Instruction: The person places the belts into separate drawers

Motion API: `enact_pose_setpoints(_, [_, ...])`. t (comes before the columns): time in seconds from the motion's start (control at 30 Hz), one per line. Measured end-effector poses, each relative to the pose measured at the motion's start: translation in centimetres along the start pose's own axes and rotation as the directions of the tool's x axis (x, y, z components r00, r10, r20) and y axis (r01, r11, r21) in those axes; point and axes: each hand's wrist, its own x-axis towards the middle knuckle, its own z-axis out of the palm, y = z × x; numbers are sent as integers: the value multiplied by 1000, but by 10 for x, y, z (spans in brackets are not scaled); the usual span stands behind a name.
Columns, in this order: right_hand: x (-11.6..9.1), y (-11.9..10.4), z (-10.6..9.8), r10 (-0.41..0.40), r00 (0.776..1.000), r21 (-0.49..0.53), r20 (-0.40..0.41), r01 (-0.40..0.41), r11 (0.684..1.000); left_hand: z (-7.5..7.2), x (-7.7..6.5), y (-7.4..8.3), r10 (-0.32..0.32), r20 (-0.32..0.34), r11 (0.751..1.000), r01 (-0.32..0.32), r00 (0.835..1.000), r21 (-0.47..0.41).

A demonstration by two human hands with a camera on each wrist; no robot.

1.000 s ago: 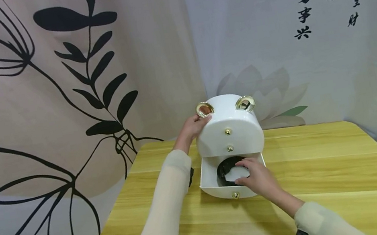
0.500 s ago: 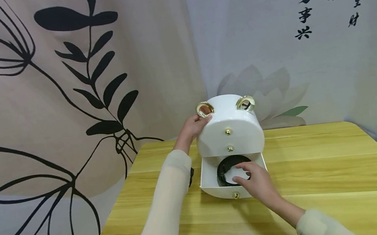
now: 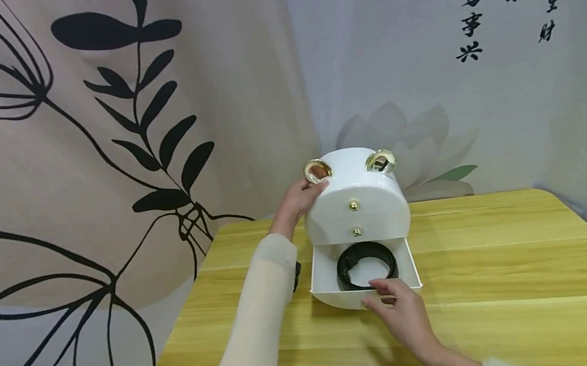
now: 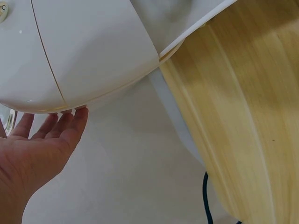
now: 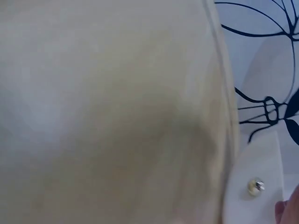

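Observation:
A white storage box (image 3: 357,211) with gold ring ears stands on the table, its bottom drawer (image 3: 319,277) pulled out. Inside that drawer lies a coiled black belt (image 3: 343,269). My left hand (image 3: 298,200) rests against the box's left side just below the ear; in the left wrist view its fairly straight fingertips touch the white wall. At the drawer's front edge is my right hand (image 3: 404,312), fingers loosely bent, holding nothing. Its thumb overlaps the gold knob in the head view, while the right wrist view shows the knob (image 5: 255,186) uncovered, with a fingertip beside it.
The box stands near the back of the wooden table (image 3: 511,264). Behind it hangs a pale curtain (image 3: 251,88) printed with black plants and writing. Two gold knobs (image 3: 353,205) mark the upper, shut drawers.
My right hand has come away from the belt and moved down to the drawer's front edge. The belt stays in the drawer. My left hand keeps its place on the box.

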Motion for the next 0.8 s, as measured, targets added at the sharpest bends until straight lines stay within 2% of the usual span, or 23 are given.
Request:
enact_pose_setpoints(0.33, [-19,18,10,113,994,10,6,-113,994,-1,-2,1,5,-4,1000,-5,1000,7])
enact_pose_setpoints(0.47, [-21,24,17,149,989,-2,-16,-149,989,-1,-1,0,7,-5,1000,-7,1000,2])
enact_pose_setpoints(0.63, [-22,27,26,219,975,41,-33,-218,975,0,0,0,6,-9,1000,-6,1000,0])
enact_pose_setpoints(0.8, [-21,28,35,239,969,49,-66,-236,971,0,2,-2,0,-18,1000,1,1000,23])
